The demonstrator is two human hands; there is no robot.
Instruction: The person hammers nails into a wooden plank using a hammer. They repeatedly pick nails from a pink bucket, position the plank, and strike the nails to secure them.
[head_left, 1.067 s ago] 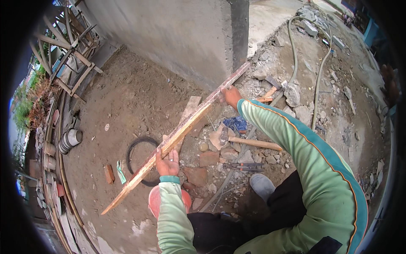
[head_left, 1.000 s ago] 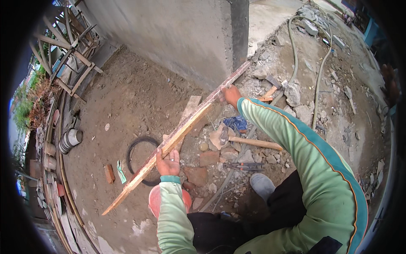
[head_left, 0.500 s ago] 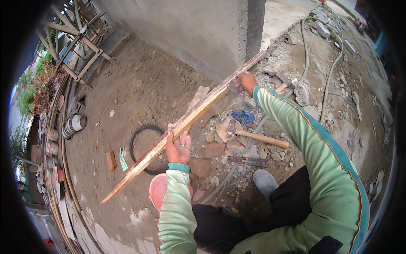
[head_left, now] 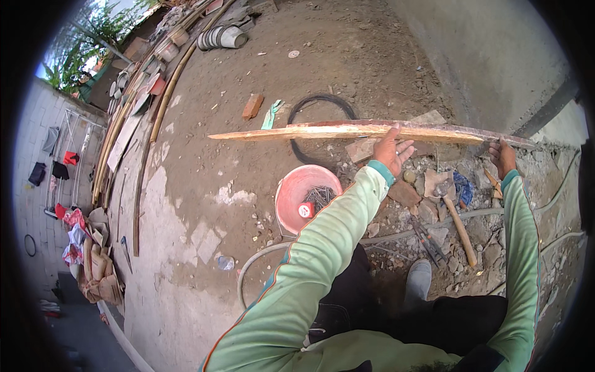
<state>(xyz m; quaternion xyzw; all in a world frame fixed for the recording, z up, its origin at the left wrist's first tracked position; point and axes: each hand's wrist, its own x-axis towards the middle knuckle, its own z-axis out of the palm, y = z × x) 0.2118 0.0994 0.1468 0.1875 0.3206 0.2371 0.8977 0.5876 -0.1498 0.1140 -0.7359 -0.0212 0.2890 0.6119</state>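
The plank (head_left: 297,132), which ran slantwise half a second ago, now lies nearly level across the view, and the grey wall (head_left: 496,56) has shifted to the right as the view swung left. From the left, bamboo poles (head_left: 180,71) lie along the yard's edge, beside a row of nested buckets (head_left: 217,38), presumably stacked to save room. A brick (head_left: 253,106) lies loose near the plank's pointed left end; the wire coil (head_left: 322,96) passes beneath it. The pink bucket (head_left: 284,208) holds thin grey nails (head_left: 319,195), likely to keep them out of the dirt. The left hand (head_left: 390,152) is palm up, fingers spread, its thumb against the plank, seemingly propping rather than squeezing it (a long piece balances easily that way). Pincers (head_left: 427,242) and a wooden-handled hammer (head_left: 460,229) rest on the rubble, probably left within reach. The right hand (head_left: 503,156) pinches the plank near its right end, fingers curled at the edge, perhaps to steady it; its thumb can't be made out.
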